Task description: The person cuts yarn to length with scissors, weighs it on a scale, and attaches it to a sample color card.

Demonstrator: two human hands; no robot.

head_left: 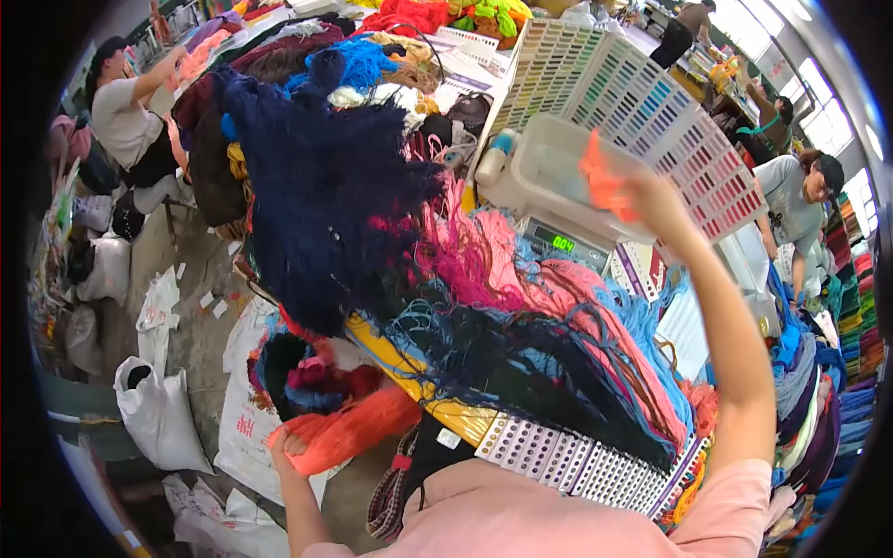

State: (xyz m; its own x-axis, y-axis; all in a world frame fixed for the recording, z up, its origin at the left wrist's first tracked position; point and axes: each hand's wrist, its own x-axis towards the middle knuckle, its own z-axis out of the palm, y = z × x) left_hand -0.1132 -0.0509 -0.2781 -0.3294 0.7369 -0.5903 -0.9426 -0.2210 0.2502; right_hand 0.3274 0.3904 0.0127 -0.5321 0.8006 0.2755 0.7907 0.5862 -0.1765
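Note:
My left hand (292,448) is closed around one end of a bundle of coral-red yarn (358,426), which stretches out to the right beside the table's edge. Higher up, my right hand (644,193) grips a smaller orange piece of yarn (605,177) over a translucent plastic tub (535,191). The tub sits on a digital scale (567,244) whose green display seems to read 0.04. Navy yarn (326,186) is heaped to the left of the scale, with pink yarn (567,288) and dark green-blue yarn (521,363) in front of it.
Behind the tub stand colour sample cards (642,112). A white bottle (493,158) is left of the tub. A card with rows of dots (577,465) lies along the near table edge. White sacks (158,418) sit on the floor. Co-workers (130,121) are at both sides and the back.

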